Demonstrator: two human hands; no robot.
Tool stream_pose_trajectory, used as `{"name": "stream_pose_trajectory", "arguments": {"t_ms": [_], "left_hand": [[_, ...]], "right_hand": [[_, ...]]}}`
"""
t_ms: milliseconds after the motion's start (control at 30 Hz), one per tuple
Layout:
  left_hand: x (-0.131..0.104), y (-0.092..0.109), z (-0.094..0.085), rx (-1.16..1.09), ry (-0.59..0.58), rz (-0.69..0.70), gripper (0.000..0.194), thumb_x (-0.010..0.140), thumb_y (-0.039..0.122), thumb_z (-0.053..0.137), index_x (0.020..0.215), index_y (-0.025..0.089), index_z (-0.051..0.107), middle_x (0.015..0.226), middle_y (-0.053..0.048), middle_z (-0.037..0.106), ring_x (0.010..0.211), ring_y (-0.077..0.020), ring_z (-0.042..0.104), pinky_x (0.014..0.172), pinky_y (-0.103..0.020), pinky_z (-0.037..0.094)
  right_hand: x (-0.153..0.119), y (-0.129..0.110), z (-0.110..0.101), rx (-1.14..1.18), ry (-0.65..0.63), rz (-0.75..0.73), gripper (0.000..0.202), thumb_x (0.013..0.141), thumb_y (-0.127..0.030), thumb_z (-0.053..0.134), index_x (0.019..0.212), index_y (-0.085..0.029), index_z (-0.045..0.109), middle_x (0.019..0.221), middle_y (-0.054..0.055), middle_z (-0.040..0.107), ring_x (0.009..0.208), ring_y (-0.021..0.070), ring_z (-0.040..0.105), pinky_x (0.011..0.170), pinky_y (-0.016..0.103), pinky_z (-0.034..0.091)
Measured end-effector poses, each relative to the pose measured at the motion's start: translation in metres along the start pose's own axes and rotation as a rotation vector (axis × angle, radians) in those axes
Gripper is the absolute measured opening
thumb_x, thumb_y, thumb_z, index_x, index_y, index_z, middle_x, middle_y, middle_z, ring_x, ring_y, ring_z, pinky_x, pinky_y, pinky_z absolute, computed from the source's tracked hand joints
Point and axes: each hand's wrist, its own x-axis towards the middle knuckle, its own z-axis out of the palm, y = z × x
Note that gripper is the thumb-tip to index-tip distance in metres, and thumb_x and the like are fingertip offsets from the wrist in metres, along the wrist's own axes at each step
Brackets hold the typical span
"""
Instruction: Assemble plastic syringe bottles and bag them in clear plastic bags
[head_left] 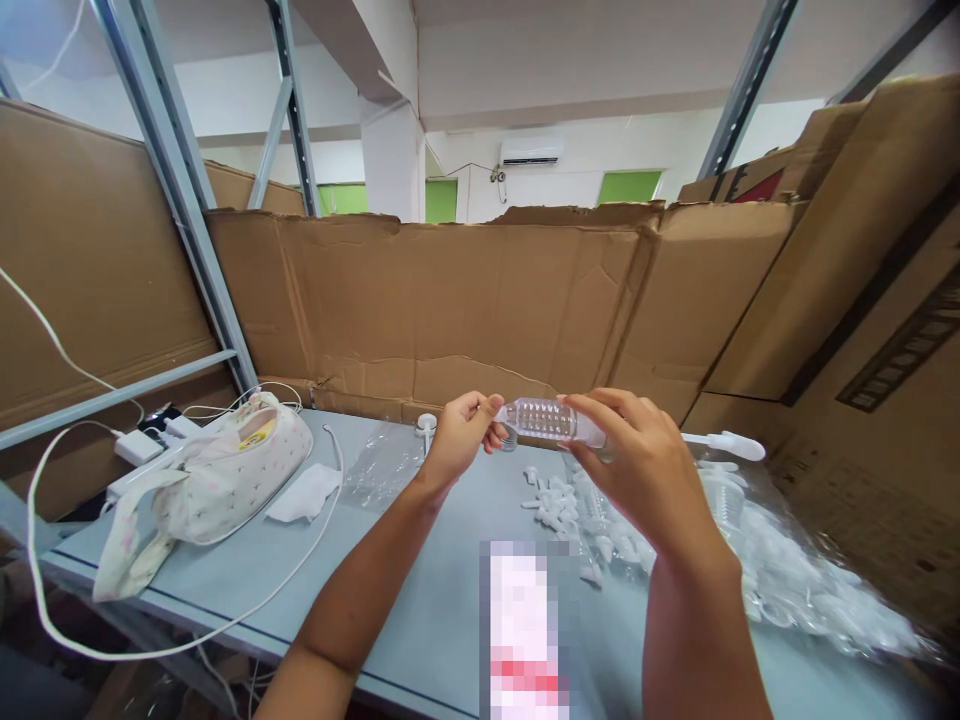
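Observation:
Held level over the table is a clear plastic tube-like bottle [545, 419] with a bumpy wall. My left hand [469, 430] pinches its narrow left end between thumb and fingers. Around its right end close the fingers of my right hand [637, 455], palm turned down. A white spoon-shaped piece [731, 444] sticks out to the right from behind my right hand; whether the hand holds it or it joins the bottle is hidden. Below the bottle lies a pile of small white plastic parts [553, 503].
Plastic bags of white parts [795, 565] cover the right side. A clear bag [382, 465] and a white round-topped part [426, 426] lie at the back. Leftward are a patterned pouch [225, 490], tissue [306, 494], power strip [142, 470] and looping white cable [247, 605]. Cardboard [465, 300] walls the back.

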Motion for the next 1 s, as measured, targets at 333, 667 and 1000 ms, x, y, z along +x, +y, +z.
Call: {"name": "stream_pose_trajectory", "arguments": {"t_ms": [333,667,1000], "left_hand": [[-0.007,0.009,0.002,-0.163,0.022,-0.030,0.047,0.071,0.057,0.070,0.071,0.016,0.047,0.062,-0.002,0.066,0.048,-0.0066,0.056,0.047,-0.018,0.041],[-0.008,0.013,0.005,-0.172,-0.004,-0.012,0.046,0.075,0.056,0.067,0.070,0.018,0.043,0.060,0.000,0.064,0.046,-0.0064,0.056,0.046,-0.017,0.041],[-0.008,0.008,0.000,-0.026,-0.001,0.215,0.032,0.071,0.035,0.076,0.078,0.015,0.053,0.080,-0.001,0.064,0.073,-0.0082,0.061,0.070,-0.021,0.050]], "right_hand": [[0.004,-0.007,-0.002,-0.117,0.114,-0.040,0.031,0.083,-0.012,0.056,0.111,-0.024,0.062,0.108,0.009,0.063,0.086,0.0233,0.056,0.072,0.036,0.039],[0.003,-0.010,-0.003,-0.153,0.150,-0.016,0.031,0.082,-0.010,0.055,0.108,-0.025,0.062,0.109,0.009,0.063,0.087,0.0244,0.056,0.075,0.038,0.037],[0.003,-0.001,0.000,-0.110,0.166,-0.043,0.027,0.082,-0.016,0.060,0.108,-0.022,0.065,0.106,0.009,0.064,0.085,0.0242,0.059,0.071,0.038,0.041]]}}
